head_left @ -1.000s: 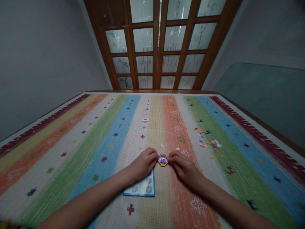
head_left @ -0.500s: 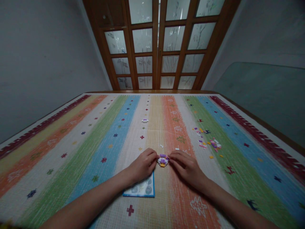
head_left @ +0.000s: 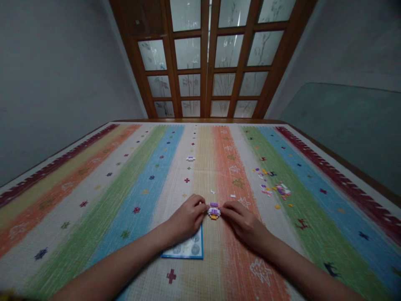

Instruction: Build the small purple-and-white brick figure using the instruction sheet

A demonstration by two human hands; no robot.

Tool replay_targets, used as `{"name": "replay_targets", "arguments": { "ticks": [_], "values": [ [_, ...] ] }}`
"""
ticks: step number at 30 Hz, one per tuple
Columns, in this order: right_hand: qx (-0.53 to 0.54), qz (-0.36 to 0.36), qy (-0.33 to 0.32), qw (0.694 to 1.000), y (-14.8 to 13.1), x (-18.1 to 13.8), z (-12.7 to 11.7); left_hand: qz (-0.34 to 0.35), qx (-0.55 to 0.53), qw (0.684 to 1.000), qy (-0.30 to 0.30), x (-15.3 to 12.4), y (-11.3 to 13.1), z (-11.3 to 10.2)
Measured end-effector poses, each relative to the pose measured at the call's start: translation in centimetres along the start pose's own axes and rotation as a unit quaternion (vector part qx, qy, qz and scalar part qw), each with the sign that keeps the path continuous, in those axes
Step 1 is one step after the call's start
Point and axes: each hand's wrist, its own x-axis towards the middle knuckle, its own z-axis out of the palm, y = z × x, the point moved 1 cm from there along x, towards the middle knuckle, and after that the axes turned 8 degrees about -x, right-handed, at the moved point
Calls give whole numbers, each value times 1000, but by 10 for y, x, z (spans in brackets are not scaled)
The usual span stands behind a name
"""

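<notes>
A small assembly of tiny building blocks (head_left: 214, 212), purple on top, white and purple through the middle and orange at the near end, lies between my hands. My left hand (head_left: 189, 215) pinches its left edge with thumb and forefinger. At its right edge, the fingers of my right hand (head_left: 241, 217) are closed in a similar pinch. Partly under my left hand and wrist is a blue-edged instruction sheet (head_left: 188, 250) with round pictures on it. A white block piece (head_left: 233, 196) lies just beyond my right hand, and another small white piece (head_left: 213, 192) sits beyond the assembly.
Loose pink, white, purple and orange blocks (head_left: 283, 190) are scattered to the right. A small white and purple block piece (head_left: 190, 159) lies farther off, left of centre. The striped tablecloth (head_left: 125, 209) covers the table; wooden glass-paned doors (head_left: 205, 83) stand behind it.
The fingers of my right hand have drawn slightly closer together and lower at the assembly's right edge. My left hand and the assembly have hardly moved.
</notes>
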Motion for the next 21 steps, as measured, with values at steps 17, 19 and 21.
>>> {"name": "replay_targets", "arguments": {
  "ticks": [17, 19, 21],
  "values": [
    [-8, 53, 79, 995, 8, -1, -10, -278, 63, 942, -175, -28, 13, -41],
    [-4, 56, 82, 995, 8, -1, -12, -284, 46, 942, -175, -29, 14, -39],
    [-2, 58, 85, 995, 8, -1, -13, -290, 38, 943, -157, -30, 15, -39]
  ]
}}
